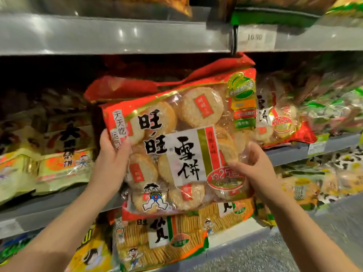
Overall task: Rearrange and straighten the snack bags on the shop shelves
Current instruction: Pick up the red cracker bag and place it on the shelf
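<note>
- Between grey metal shop shelves, a price label on the upper edge reads 10.90.
- Yellow-green bags lie left, a matching red bag right, cracker bags below.
- Left hand and right hand clamp opposite edges of a tilted red bag of round rice crackers, held before the middle shelf.

Head view, close (facing shelves)
</note>
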A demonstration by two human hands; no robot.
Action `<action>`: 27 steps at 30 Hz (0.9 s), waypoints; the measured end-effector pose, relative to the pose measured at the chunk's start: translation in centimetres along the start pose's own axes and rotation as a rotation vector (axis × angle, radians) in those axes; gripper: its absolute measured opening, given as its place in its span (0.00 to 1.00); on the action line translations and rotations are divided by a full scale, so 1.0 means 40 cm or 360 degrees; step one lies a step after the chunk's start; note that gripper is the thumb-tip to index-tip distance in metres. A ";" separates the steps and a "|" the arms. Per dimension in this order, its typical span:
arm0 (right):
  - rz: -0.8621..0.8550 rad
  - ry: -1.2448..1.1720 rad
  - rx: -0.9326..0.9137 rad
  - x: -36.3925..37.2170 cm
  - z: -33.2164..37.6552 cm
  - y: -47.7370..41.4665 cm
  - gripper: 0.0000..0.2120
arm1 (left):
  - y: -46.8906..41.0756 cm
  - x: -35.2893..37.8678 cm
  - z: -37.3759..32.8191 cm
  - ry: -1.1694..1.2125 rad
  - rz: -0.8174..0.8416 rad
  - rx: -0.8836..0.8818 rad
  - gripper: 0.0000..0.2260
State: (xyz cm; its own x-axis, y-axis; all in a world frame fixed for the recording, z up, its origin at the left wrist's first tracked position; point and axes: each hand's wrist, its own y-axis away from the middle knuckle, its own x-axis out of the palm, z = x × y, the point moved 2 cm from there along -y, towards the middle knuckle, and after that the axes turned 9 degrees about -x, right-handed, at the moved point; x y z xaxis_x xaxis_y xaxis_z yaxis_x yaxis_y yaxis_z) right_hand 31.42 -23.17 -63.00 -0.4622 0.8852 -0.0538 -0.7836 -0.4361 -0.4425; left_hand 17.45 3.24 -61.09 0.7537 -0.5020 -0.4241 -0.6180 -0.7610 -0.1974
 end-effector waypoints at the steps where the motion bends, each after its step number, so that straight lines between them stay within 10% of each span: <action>1: -0.0023 -0.0010 -0.0004 0.010 -0.009 -0.004 0.22 | 0.001 0.006 0.002 0.0016 0.0012 0.0041 0.25; 14: -0.0106 0.0025 0.0013 0.121 -0.017 -0.158 0.14 | -0.008 0.034 0.011 -0.0890 -0.0125 0.0266 0.50; 27: -0.0079 0.1220 -0.0109 0.163 -0.041 -0.270 0.21 | -0.078 0.069 -0.025 -0.1157 -0.0362 0.0265 0.39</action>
State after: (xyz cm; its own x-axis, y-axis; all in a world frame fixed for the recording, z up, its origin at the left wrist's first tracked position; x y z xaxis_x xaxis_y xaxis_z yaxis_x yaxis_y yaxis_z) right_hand 37.55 -12.40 -60.04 0.0091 0.7794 -0.6265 -0.7570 -0.4040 -0.5135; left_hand 21.67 3.80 -60.76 0.5657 0.0981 -0.8187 -0.5345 -0.7125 -0.4546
